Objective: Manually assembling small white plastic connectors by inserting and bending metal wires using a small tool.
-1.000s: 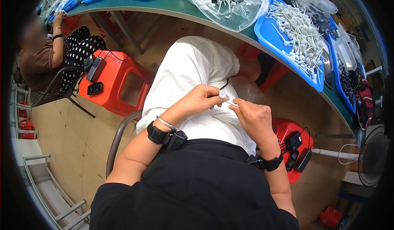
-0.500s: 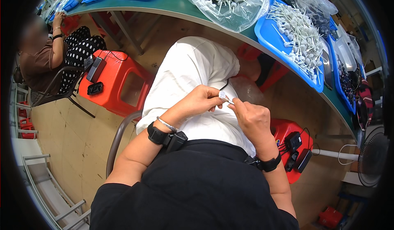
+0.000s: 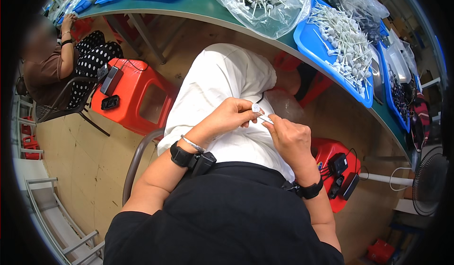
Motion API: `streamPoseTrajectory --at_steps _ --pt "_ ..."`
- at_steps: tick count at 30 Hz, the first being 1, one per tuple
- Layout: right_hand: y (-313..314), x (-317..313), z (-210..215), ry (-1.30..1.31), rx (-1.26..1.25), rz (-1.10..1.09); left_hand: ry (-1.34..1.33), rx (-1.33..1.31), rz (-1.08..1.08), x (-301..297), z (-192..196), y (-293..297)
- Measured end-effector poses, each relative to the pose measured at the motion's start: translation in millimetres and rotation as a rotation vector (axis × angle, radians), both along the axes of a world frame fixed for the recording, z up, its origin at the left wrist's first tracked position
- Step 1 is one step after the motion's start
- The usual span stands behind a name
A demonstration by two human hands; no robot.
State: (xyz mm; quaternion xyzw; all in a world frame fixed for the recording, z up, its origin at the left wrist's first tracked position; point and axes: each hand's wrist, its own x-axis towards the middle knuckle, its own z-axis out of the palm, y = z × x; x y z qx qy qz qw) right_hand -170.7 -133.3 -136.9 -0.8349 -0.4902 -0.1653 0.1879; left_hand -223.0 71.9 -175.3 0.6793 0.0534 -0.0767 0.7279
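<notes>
Above my lap, my left hand [image 3: 235, 115] pinches a small white piece with a round flat head [image 3: 256, 108] between thumb and fingers. A thin pale stem [image 3: 266, 118] runs from beside that head to my right hand [image 3: 292, 135], whose thumb and fingers are closed on its far end. Whether the stem and head are one part, I cannot tell. Both hands are held a short way apart over my white trousers [image 3: 222, 71]. Similar white pieces with thin stems lie heaped in a blue tray [image 3: 309, 43] on the table to the right.
A clear plastic bag [image 3: 272, 26] of similar pieces sits on the green table [image 3: 208, 5]. Red stools with small black devices stand left [image 3: 135, 95] and right [image 3: 321, 147]. A fan [image 3: 430, 180] is at far right. Another person [image 3: 47, 76] sits at far left.
My right hand has shifted slightly away from my left, so more of the thin stem shows between them. The round head has turned a little; my left hand stays in place.
</notes>
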Motion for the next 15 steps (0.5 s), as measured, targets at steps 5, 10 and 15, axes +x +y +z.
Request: streamPoseTrajectory --at_steps 5,10,15 --pt "0.1 -0.7 -0.1 0.071 -0.011 0.005 -0.013 -0.003 0.008 -0.7 -0.7 -0.8" --pt "-0.4 -1.4 0.7 0.099 -0.054 -0.010 0.001 0.054 -0.008 -0.5 -1.7 0.9" --pt "1.3 -3.2 5.3 0.150 -0.037 0.017 -0.028 0.161 0.030 -1.8 -2.2 -2.5"
